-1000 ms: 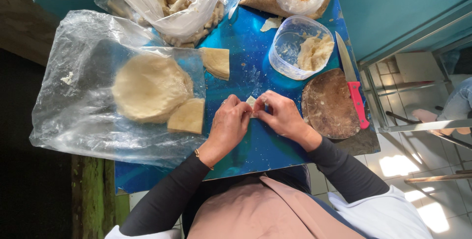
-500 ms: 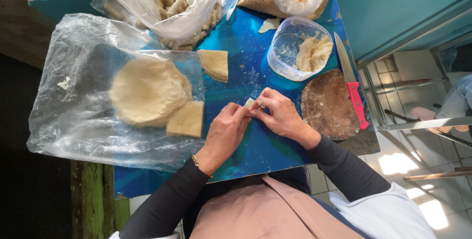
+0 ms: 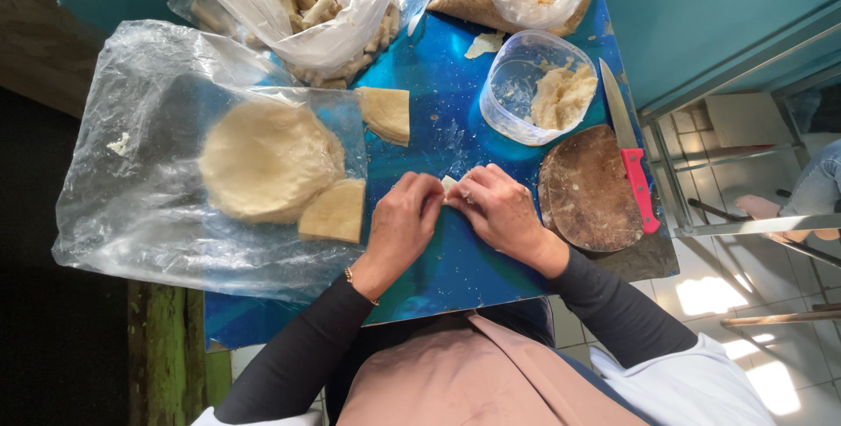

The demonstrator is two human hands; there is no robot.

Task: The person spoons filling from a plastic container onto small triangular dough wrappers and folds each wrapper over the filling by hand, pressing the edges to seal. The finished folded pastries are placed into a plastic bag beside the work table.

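Dough piece (image 3: 448,184) sits pinched between both sets of fingertips at the middle of the blue table (image 3: 455,277), only a pale corner showing. Going from the left: a clear plastic sheet (image 3: 131,216) holds a round stack of wrappers (image 3: 263,159) and a cut wedge (image 3: 333,209). The left hand (image 3: 405,216) curls in, fingers pressed onto the dough. The right hand (image 3: 499,211) meets it, fingers closed on the same bit. Further right stand a plastic tub of filling (image 3: 534,88), a round brown board (image 3: 587,189), and a knife with a pink handle (image 3: 629,159) lying across the board's far side.

I'd say the thin wrapper could tear if squeezed too hard. The knife lies close to the right wrist, so a careless sweep outward could catch it. Bare tabletop is mostly just in front of the hands; the right edge drops straight to tiled floor.
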